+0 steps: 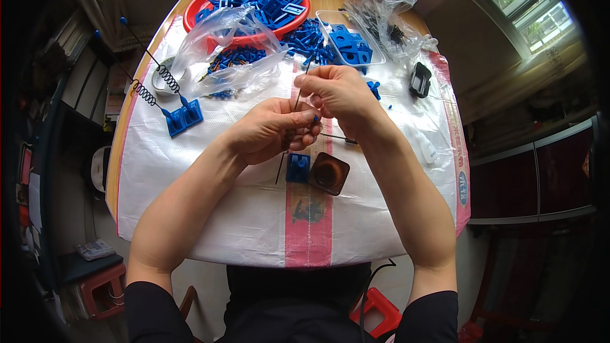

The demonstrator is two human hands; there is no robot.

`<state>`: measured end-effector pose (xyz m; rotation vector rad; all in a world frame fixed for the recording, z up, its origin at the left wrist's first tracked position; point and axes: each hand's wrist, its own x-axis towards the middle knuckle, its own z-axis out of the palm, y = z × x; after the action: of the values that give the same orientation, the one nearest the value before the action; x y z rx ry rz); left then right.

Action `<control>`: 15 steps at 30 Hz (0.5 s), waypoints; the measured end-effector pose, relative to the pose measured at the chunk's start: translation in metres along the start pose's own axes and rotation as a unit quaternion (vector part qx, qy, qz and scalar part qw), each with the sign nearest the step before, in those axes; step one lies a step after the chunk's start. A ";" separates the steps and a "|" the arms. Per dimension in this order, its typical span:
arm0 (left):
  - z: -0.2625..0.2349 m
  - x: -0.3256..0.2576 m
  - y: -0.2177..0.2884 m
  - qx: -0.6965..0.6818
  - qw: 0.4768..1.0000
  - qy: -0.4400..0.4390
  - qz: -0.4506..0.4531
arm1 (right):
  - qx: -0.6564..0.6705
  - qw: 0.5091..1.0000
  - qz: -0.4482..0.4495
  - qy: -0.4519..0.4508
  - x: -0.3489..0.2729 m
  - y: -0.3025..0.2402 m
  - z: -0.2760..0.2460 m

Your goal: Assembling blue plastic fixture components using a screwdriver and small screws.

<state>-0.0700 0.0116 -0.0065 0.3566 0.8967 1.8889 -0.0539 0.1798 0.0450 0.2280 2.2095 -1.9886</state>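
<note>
Both my hands meet over the middle of the table on a thin dark wire (280, 168). My left hand (276, 128) is closed round it, with a small blue piece at the fingertips. Just above, my right hand (337, 92) pinches the upper stretch of the wire between thumb and fingers. Part of the wire is hidden by the fingers. Below the hands sit a blue plastic block (297, 168) and a brown square dish (330, 174), side by side. A dark rod end (349, 141) sticks out under my right wrist.
At left, a blue base (185, 118) carries two black coiled wires with blue tips. Behind are a red basin (306, 9) of blue parts, a plastic bag (267, 70) of small pieces, a clear tray (382, 57), another bag (387, 0) and a black case (420, 80).
</note>
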 end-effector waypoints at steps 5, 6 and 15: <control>0.001 -0.001 0.000 0.014 1.000 -0.011 -0.026 | 0.076 0.995 -0.045 0.055 0.008 -0.010 -0.005; 0.000 -0.001 0.000 0.011 0.999 -0.024 -0.028 | 0.098 0.992 -0.046 0.065 0.010 -0.013 -0.008; -0.006 0.004 -0.005 0.027 0.999 -0.036 -0.013 | 0.286 0.887 -0.232 0.277 0.014 -0.017 -0.061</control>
<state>-0.0720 0.0139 -0.0148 0.4401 0.9012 1.8200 -0.0726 0.2386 0.0647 0.4106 2.0028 -3.1696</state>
